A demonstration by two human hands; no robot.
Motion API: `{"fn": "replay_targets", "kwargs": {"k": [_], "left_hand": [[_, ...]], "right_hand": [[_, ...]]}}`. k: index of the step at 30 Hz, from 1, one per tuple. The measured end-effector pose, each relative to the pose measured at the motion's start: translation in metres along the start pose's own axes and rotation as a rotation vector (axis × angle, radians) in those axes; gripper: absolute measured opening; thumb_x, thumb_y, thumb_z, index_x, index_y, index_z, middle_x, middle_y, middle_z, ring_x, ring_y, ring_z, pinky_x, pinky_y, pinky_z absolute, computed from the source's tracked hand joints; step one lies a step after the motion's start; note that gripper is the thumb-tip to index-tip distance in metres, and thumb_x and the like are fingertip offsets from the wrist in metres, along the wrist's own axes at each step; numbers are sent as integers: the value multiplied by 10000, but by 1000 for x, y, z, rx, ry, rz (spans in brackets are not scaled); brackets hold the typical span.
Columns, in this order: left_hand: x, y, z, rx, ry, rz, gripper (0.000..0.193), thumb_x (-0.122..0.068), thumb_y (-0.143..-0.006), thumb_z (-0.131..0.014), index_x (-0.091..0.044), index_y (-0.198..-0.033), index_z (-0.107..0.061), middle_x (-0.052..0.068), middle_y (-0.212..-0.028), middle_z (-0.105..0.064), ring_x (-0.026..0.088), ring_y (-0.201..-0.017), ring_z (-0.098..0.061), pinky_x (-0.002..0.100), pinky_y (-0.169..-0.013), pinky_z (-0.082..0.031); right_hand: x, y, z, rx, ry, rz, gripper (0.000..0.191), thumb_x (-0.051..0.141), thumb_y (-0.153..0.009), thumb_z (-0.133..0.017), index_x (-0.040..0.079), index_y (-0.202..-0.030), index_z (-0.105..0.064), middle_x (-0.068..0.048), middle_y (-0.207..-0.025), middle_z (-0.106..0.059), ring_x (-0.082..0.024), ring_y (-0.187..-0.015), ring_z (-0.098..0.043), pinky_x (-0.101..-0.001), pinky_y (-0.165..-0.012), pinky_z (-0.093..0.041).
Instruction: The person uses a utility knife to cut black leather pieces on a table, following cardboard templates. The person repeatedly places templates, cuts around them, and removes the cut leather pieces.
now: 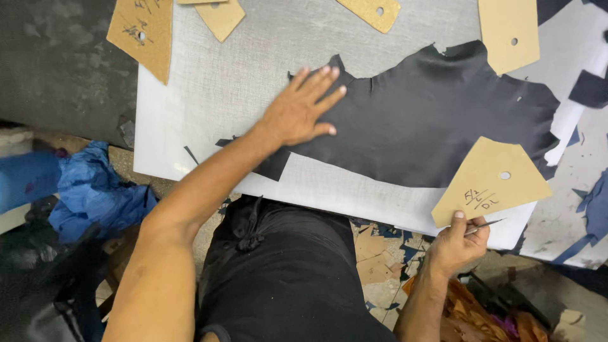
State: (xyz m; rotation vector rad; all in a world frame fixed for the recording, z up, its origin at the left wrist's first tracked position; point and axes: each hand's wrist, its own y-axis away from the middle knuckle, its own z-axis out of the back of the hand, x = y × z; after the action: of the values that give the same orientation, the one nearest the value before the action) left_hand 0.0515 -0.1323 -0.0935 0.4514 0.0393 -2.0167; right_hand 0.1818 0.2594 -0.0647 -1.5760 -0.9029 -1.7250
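Closest to me, my right hand (457,244) hangs just off the near edge of the counter (209,95), fingers closed around the bottom corner of a tan cardboard template (491,180) and a thin metal blade (484,226) pinched alongside it. The template is five-sided with a small round hole and some pen marks, and it lies partly over the lower right edge of the dark leather (430,120). Below my hands, past my black trousers (285,278), the floor (380,259) is littered with brown and dark offcuts, and a crumpled blue cloth (95,193) sits off to my left.

Further out, my left hand (304,107) lies open and flat, fingers spread, pressing on the left end of the leather where it meets the pale grey cutting sheet (209,95). The leather is a ragged, irregular piece stretched across the middle of the sheet, with notches cut from its near edge.

At the far edge, four more cardboard templates (142,35) lie along the top of the sheet, one touching the leather's upper right corner. Dark blue scraps (589,88) lie on the right.
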Motion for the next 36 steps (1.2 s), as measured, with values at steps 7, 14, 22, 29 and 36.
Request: {"fn": "replay_targets", "kwargs": {"k": [7,14,22,29,36], "left_hand": [[49,-33,16,-161,49,-9,666,-399,-989,-539,-272,-1617,-358,107,-1687,-240,265,-1552,-218,497,-1276,-129],[56,79,28,-659,567,333,189,-53,-1062,-574,-33,-1215,-684,119,-1108,-729,255,-1022,-716,379,-896,-563],[-31,118,-23,-473,196,72,471,-230,-829,-759,-12,-1241,-690,137,-1362,-612,303,-1155,-557,446,-946,-458],[-33,116,-33,-547,232,141,371,-196,-874,-785,-53,-1211,-723,54,-1384,-639,245,-1147,-574,412,-981,-462],[-38,112,-33,-571,188,104,298,-167,-883,-811,-46,-1150,-755,54,-1337,-687,234,-1101,-596,397,-956,-454]], "right_hand": [[-26,26,-55,364,844,1003,151,-54,-951,-713,-12,-1096,-710,-100,-990,-666,-217,-899,-621,-337,-712,-516],[5,53,-126,751,1109,1066,305,-14,-814,-739,80,-1103,-778,-51,-1149,-704,-238,-949,-642,-329,-752,-573],[11,57,-162,948,1181,825,408,8,-785,-725,53,-1191,-734,-78,-1288,-654,-279,-908,-671,-380,-708,-589],[-4,58,-133,794,900,596,398,-62,-833,-665,6,-1223,-706,-148,-1398,-623,-322,-1120,-710,-395,-916,-597],[-19,44,-103,573,771,600,261,-1,-941,-746,-36,-1198,-713,-211,-1294,-690,-322,-1167,-706,-357,-977,-604]]}}
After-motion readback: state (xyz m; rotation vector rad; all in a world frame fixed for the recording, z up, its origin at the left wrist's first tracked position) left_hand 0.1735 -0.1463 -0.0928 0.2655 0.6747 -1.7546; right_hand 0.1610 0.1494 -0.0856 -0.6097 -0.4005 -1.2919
